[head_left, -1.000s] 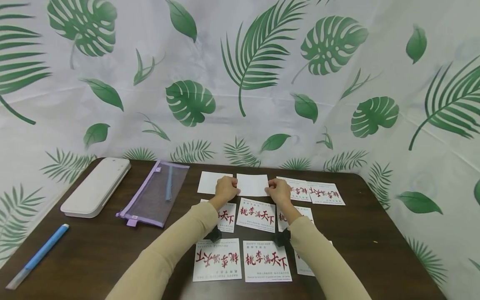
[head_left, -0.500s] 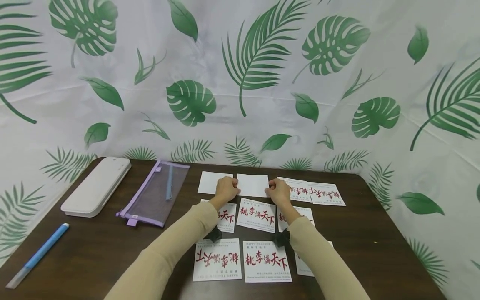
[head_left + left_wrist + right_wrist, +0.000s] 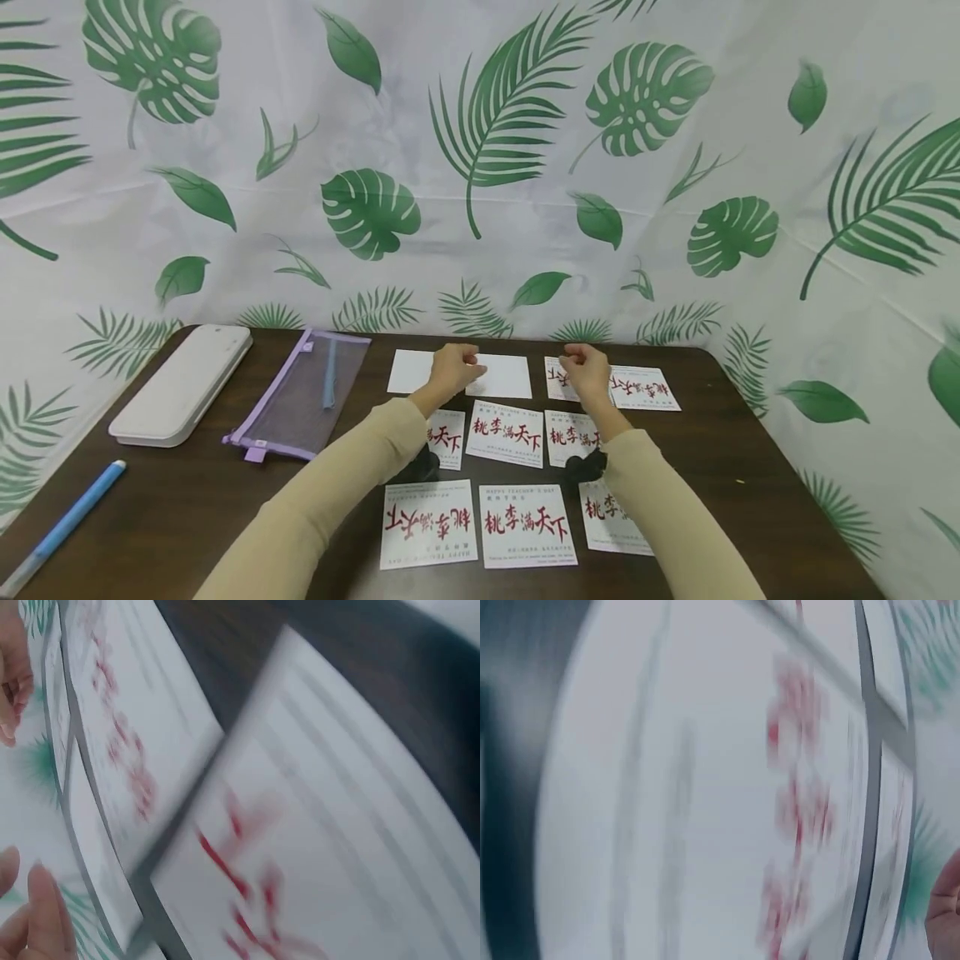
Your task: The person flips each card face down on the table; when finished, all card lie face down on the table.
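Observation:
My left hand (image 3: 452, 371) hovers over the gap between two blank white cards, its loosely bent fingers holding nothing. The blank card (image 3: 501, 377) lies flat to its right; the other blank card (image 3: 409, 372) is partly behind the hand. Above a card with red characters (image 3: 555, 382), my right hand (image 3: 590, 375) is also without anything in its fingers. In the left wrist view, the fingers (image 3: 49, 915) show at lower left, with blurred printed cards filling much of the picture. Only part of the right hand (image 3: 945, 911) shows at the right wrist view's edge.
Printed cards (image 3: 504, 433) lie in rows below the hands, some partly covered by the forearms. To the left are a purple-edged mesh pouch (image 3: 300, 396), a white case (image 3: 183, 383) and a blue pen (image 3: 71, 521). A leaf-patterned cloth (image 3: 480, 250) hangs behind the table.
Both hands have let go of the blank card's edges and lifted off it. The right hand has moved rightward, over a printed card. The head view has shifted slightly.

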Tool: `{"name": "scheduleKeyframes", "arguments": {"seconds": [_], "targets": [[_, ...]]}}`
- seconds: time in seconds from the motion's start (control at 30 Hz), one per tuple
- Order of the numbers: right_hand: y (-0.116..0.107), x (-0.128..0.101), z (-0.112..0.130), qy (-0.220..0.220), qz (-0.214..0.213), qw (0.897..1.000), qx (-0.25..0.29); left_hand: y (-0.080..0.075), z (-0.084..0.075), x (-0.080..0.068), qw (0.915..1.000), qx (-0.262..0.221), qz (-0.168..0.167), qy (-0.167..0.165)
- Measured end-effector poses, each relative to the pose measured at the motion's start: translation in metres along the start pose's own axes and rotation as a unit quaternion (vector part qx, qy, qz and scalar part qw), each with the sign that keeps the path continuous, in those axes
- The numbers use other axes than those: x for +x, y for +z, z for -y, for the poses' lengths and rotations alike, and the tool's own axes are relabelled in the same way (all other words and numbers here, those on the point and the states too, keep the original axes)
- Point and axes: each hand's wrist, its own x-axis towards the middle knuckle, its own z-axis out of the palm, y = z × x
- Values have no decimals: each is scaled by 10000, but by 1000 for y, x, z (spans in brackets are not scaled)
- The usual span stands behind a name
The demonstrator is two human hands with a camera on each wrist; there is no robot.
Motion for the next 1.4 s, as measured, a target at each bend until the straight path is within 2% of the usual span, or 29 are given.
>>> {"name": "scheduleKeyframes", "arguments": {"seconds": [0.13, 0.3, 0.43, 0.63, 0.67, 0.87, 0.9, 0.97, 1.17, 1.4], "targets": [[-28, 10, -18, 473, 39, 9985, 279, 15, -17, 2, 9951, -775, 568, -232], [-50, 17, -32, 596, 279, 9978, 25, 40, -30, 6, 9933, -753, 842, -233], [-58, 22, -40, 629, 591, 9956, -359, 57, -34, 11, 9946, -583, 840, -178], [-62, 33, -54, 850, 1103, 9876, -719, 68, -38, 19, 9963, -274, 809, -48], [-62, 34, -55, 902, 1177, 9857, -800, 83, -20, 36, 9970, -204, 744, 101], [-63, 39, -61, 973, 1386, 9790, -1139, 98, -20, 44, 9973, 54, 728, 86], [-64, 40, -62, 950, 1390, 9791, -1144, 86, -39, 29, 9967, 90, 803, -61], [-63, 41, -62, 934, 1372, 9798, -1117, 88, -41, 29, 9968, 217, 764, -65], [-59, 43, -60, 864, 1429, 9815, -938, 95, -39, 33, 9966, 535, 631, 16], [-56, 45, -61, 840, 1408, 9822, -920, 104, -32, 37, 9944, 903, 457, 294]]}}
